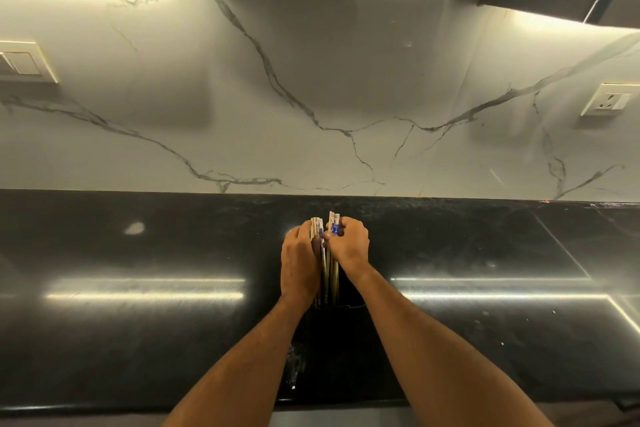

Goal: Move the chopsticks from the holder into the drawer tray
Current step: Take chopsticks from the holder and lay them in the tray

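Observation:
A bundle of pale wooden chopsticks [329, 274] with blue-patterned tops stands upright over the middle of the black counter. My left hand [299, 260] wraps the left part of the bundle. My right hand [349, 244] grips the right part near the tops. The two hands press together around the sticks. A dark holder [346, 326] seems to sit below the hands, hard to tell apart from the black counter. No drawer tray is in view.
The glossy black countertop [138, 322] runs left to right, with its front edge [104, 407] near the bottom. A white marble backsplash [311, 97] rises behind it. A switch plate [24, 61] is at the left, a wall socket [609, 100] at the right.

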